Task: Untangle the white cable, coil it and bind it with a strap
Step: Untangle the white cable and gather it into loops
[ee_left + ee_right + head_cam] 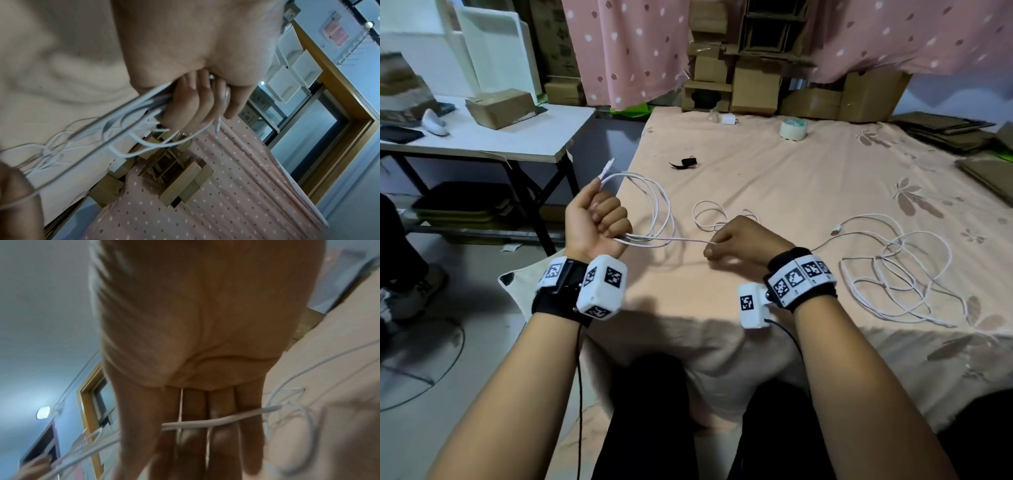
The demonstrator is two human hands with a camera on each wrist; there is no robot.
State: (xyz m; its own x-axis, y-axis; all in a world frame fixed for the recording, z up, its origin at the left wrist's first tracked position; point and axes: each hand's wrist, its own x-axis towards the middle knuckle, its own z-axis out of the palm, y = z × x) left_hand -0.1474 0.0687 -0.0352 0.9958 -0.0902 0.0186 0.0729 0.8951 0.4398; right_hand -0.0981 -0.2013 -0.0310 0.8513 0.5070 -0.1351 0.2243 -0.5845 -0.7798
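My left hand (599, 219) is a raised fist gripping several loops of the white cable (659, 205), whose plug end (607, 168) sticks up above the thumb. In the left wrist view the curled fingers (193, 100) clamp the loops of the cable (131, 112). From the fist one strand runs right to my right hand (726, 245), which pinches it just above the bed. The right wrist view shows the cable (205, 421) lying across the fingers (218, 412). A black strap (685, 162) lies farther back on the sheet.
More white cable (900, 274) lies in a loose tangle on the peach bedsheet (791, 178) at the right. A tape roll (793, 129) and a white charger (728, 120) sit near the far edge. A white table (493, 137) with a cardboard box stands left of the bed.
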